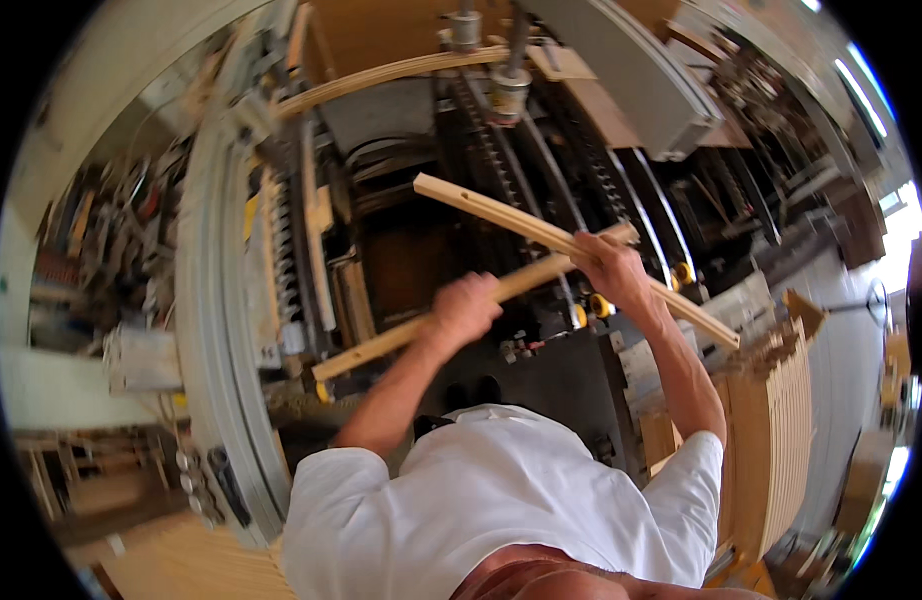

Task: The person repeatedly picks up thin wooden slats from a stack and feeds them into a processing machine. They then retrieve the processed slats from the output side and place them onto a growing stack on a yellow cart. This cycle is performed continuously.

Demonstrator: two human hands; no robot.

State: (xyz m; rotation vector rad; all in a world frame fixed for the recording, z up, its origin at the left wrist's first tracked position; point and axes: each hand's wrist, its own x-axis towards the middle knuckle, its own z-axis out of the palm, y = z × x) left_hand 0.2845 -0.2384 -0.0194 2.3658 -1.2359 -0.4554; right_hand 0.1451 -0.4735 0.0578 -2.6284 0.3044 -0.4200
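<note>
Two long pale wooden strips cross in front of my body. My left hand (465, 308) is closed around the middle of one wooden strip (373, 348), which slants from lower left to upper right. My right hand (609, 266) grips the other wooden strip (491, 209) near where the two cross; this one slopes from upper left to lower right and shows a groove and a small hole near its far end. Both strips are held above a machine frame with dark rails (491, 150). My left fingers are slightly blurred, and part of each strip is hidden behind the hands.
A curved wooden rail (401, 76) spans the machine's far side, below metal cylinders (509, 94). A grey metal beam (216, 300) runs along the left. Yellow-capped rods (601, 306) end close to my right forearm. Stacked wooden panels (771, 440) stand at my right.
</note>
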